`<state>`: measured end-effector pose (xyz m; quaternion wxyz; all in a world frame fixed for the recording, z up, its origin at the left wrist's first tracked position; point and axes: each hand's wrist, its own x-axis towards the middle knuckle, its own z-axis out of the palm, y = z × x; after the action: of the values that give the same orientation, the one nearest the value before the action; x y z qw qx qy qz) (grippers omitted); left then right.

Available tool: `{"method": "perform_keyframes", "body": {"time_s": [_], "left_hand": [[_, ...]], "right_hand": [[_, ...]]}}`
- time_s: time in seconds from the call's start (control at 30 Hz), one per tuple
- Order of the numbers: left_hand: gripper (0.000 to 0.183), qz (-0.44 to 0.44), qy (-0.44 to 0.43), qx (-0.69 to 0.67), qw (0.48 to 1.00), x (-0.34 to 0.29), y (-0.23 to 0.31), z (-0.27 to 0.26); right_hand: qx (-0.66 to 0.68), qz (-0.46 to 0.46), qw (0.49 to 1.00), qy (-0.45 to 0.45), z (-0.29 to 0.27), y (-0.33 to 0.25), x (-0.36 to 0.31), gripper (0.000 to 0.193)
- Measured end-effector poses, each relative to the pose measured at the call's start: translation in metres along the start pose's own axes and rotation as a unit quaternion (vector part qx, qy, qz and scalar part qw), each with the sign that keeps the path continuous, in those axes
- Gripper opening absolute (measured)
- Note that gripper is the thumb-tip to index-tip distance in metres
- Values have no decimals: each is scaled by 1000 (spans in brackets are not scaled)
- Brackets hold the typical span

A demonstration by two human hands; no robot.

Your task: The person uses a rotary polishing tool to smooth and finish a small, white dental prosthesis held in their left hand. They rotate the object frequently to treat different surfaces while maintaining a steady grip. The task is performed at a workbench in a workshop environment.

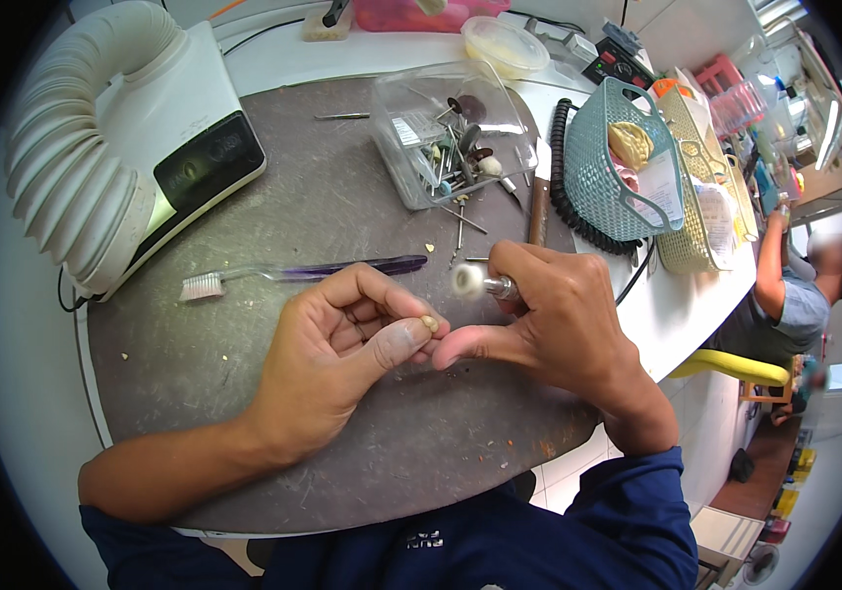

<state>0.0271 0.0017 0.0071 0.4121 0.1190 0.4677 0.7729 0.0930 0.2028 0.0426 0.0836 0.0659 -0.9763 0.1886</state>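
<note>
Over the middle of the grey work mat (214,393), my left hand (342,354) pinches a small yellowish tooth-shaped piece (429,323) between thumb and fingertips. A pale smear covers the left thumb. Just to its right, my right hand (559,324) is wrapped round a metal rotary handpiece (505,288). A round white polishing wheel (468,282) sits on the handpiece's tip, a little apart from the piece. My right thumb reaches out close to the left fingertips. Behind my left hand lies a toothbrush (283,273) with a purple handle and white bristles.
A clear plastic box (406,167) of rotary bits stands at the back, beside a wooden-handled knife (540,197). At left is a white extractor with a ribbed hose (67,157). Blue (603,157) and cream baskets (691,236) line the right; another person (805,295) sits beyond.
</note>
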Motion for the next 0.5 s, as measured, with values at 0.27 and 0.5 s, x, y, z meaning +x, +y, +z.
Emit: {"method": "perform_keyframes", "body": {"time_s": [0.27, 0.5], "left_hand": [[12, 8, -2, -6, 1000, -1, -1, 0], [12, -4, 12, -4, 1000, -2, 1, 2]], "right_hand": [[34, -16, 997, 68, 0, 1, -1, 61], [9, -25, 999, 30, 3, -2, -6, 59]]}}
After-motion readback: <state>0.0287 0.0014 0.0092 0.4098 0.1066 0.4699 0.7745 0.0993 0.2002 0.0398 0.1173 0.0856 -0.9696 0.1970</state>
